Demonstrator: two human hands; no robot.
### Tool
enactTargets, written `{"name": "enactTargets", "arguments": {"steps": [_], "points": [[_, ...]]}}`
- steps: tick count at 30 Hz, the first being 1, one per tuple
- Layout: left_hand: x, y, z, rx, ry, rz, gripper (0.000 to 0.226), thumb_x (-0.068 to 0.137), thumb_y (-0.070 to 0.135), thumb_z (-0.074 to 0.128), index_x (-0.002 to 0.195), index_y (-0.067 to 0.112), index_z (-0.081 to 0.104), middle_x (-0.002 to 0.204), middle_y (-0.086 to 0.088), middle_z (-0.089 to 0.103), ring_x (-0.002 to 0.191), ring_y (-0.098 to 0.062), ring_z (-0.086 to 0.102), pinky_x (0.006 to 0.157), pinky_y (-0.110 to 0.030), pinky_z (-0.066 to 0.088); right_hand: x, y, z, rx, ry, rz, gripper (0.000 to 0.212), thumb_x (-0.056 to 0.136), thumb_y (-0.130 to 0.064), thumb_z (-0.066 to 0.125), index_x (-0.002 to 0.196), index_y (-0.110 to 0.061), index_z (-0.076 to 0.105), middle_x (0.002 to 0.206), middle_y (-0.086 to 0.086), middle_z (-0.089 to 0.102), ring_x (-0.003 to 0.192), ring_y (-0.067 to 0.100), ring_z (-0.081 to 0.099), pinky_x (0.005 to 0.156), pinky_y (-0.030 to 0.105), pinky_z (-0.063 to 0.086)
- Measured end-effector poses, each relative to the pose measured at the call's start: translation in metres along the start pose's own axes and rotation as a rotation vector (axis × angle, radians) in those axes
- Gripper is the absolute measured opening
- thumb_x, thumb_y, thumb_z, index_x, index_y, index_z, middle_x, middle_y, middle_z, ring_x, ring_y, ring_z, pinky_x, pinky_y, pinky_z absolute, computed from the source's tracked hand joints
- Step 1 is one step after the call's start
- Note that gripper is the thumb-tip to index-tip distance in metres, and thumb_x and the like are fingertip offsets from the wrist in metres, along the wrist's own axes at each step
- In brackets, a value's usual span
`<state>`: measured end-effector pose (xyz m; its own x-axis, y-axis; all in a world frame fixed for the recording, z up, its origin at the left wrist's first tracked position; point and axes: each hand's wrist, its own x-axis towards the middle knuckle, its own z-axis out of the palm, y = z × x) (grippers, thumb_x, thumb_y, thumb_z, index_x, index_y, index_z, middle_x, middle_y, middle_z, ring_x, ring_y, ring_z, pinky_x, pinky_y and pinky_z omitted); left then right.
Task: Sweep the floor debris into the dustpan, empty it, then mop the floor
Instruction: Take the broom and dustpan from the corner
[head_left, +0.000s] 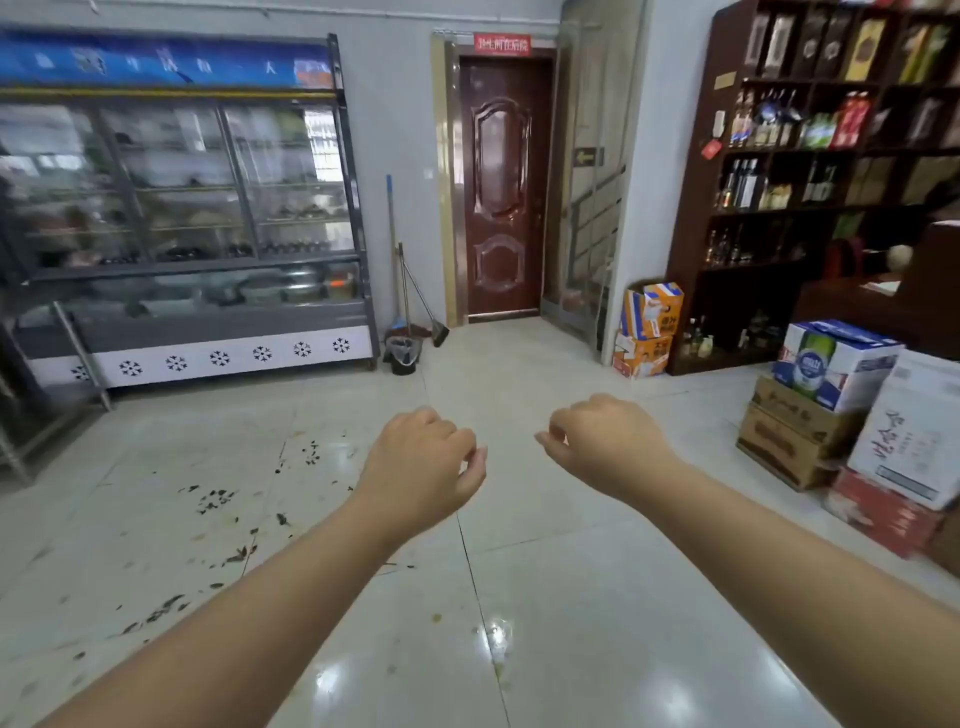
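Dark leafy debris (218, 500) lies scattered over the pale floor tiles at the left, with more debris near the lower left. My left hand (423, 462) and my right hand (605, 441) are stretched out in front of me above the floor, fingers loosely curled, holding nothing. Far ahead against the back wall lean a blue-handled mop (390, 244) and a broom (427, 306). A small black bin with a liner (401, 354) stands at their foot. I cannot make out a dustpan.
A glass display fridge (187, 218) fills the left wall. A dark red door (503, 192) is straight ahead. Stacked cartons (831, 405) and a bottle shelf (810, 171) line the right side. Two orange boxes (647, 332) stand by the shelf.
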<state>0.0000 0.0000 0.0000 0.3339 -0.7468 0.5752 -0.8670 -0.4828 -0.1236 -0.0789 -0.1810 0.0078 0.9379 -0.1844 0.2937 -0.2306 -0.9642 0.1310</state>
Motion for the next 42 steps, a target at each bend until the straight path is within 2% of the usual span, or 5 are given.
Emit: {"name": "enactTargets", "arguments": {"steps": [10, 16, 31, 37, 42], "points": [[0.103, -0.024, 0.105, -0.022, -0.015, -0.089, 0.023, 0.075, 0.017, 0.065, 0.054, 0.007, 0.061, 0.046, -0.003, 0.055, 0.052, -0.027, 0.055, 0.051, -0.031, 0.043, 0.107, 0.098, 0.060, 0.003, 0.104, -0.132, 0.039, 0.098, -0.041, 0.033, 0.100, -0.016, 0.063, 0.094, 0.000, 0.064, 0.089, 0.020, 0.055, 0.068, 0.028, 0.040], [0.164, -0.060, 0.176, -0.074, -0.017, -0.223, 0.028, 0.092, 0.030, 0.049, 0.079, 0.012, 0.067, 0.075, -0.001, 0.067, 0.086, -0.023, 0.055, 0.072, -0.030, 0.032, 0.184, 0.135, 0.110, 0.092, 0.051, -0.130, 0.037, 0.097, -0.042, 0.037, 0.102, -0.017, 0.064, 0.097, -0.001, 0.066, 0.095, 0.019, 0.055, 0.067, 0.025, 0.035], [0.364, -0.227, 0.346, -0.066, -0.054, -0.176, 0.023, 0.082, 0.018, 0.066, 0.061, 0.007, 0.064, 0.053, -0.005, 0.060, 0.063, -0.031, 0.057, 0.059, -0.032, 0.038, 0.463, 0.204, 0.220, 0.105, 0.028, -0.075, 0.036, 0.097, -0.041, 0.037, 0.101, -0.018, 0.065, 0.096, 0.000, 0.066, 0.095, 0.021, 0.055, 0.067, 0.027, 0.035], [0.443, -0.263, 0.424, -0.119, -0.077, -0.200, 0.027, 0.093, 0.035, 0.045, 0.094, 0.018, 0.066, 0.081, 0.004, 0.067, 0.088, -0.019, 0.053, 0.071, -0.027, 0.030, 0.543, 0.257, 0.261, 0.094, -0.006, -0.027, 0.036, 0.098, -0.041, 0.035, 0.103, -0.019, 0.064, 0.097, 0.000, 0.066, 0.096, 0.020, 0.055, 0.069, 0.027, 0.037], [0.523, -0.290, 0.497, -0.085, -0.104, -0.205, 0.028, 0.092, 0.037, 0.044, 0.097, 0.020, 0.066, 0.083, 0.005, 0.067, 0.090, -0.018, 0.052, 0.069, -0.026, 0.025, 0.628, 0.311, 0.307, 0.087, 0.001, -0.034, 0.037, 0.098, -0.041, 0.035, 0.103, -0.019, 0.064, 0.098, 0.000, 0.066, 0.095, 0.020, 0.055, 0.068, 0.027, 0.037]]}}
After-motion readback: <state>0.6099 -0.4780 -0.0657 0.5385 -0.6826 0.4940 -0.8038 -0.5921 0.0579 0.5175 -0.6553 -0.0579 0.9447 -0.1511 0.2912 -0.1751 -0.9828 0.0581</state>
